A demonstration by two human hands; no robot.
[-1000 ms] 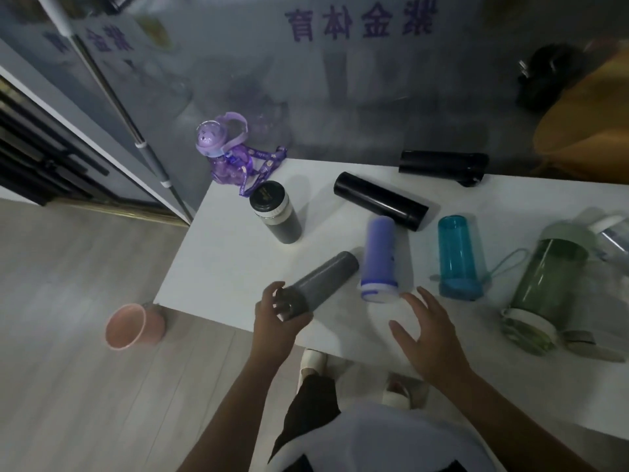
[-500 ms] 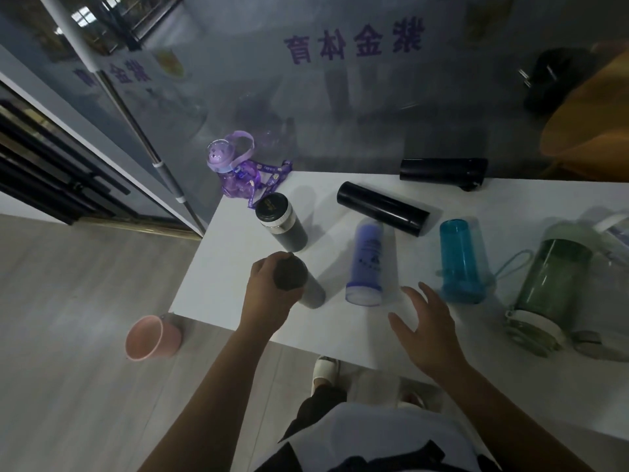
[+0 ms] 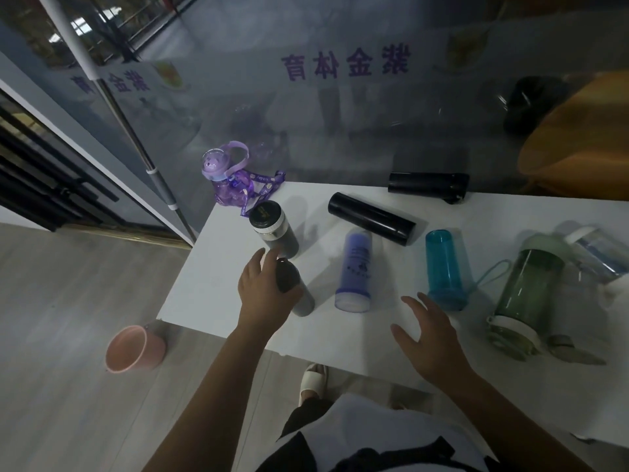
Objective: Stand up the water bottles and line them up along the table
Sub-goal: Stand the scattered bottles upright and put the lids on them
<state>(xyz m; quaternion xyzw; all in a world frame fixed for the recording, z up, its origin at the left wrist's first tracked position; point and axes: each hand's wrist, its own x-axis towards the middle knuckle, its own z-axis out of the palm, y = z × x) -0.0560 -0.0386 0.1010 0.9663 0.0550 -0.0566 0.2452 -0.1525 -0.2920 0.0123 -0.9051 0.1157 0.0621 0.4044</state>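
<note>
My left hand [image 3: 263, 292] grips the top of a grey bottle [image 3: 299, 294], which stands upright near the left front of the white table [image 3: 340, 338]. Just behind it another grey flask [image 3: 272, 228] with a black lid stands upright, and a purple jug [image 3: 226, 178] stands at the far left corner. My right hand [image 3: 430, 338] hovers open over the front edge. On their sides lie a lilac bottle [image 3: 354, 272], a teal bottle [image 3: 446, 270], two black flasks [image 3: 371, 218] [image 3: 427, 183], a green bottle [image 3: 520, 298] and a clear bottle [image 3: 599, 253].
A glass wall with purple lettering [image 3: 345, 64] runs right behind the table. A pink bucket [image 3: 134, 349] sits on the floor off the left front corner. A pole [image 3: 136, 141] leans against the glass at left. My foot [image 3: 313, 379] shows under the table.
My left hand has tipped the grey bottle up from lying on its side to upright and shifted it slightly back toward the lidded flask. The right hand stayed hovering open.
</note>
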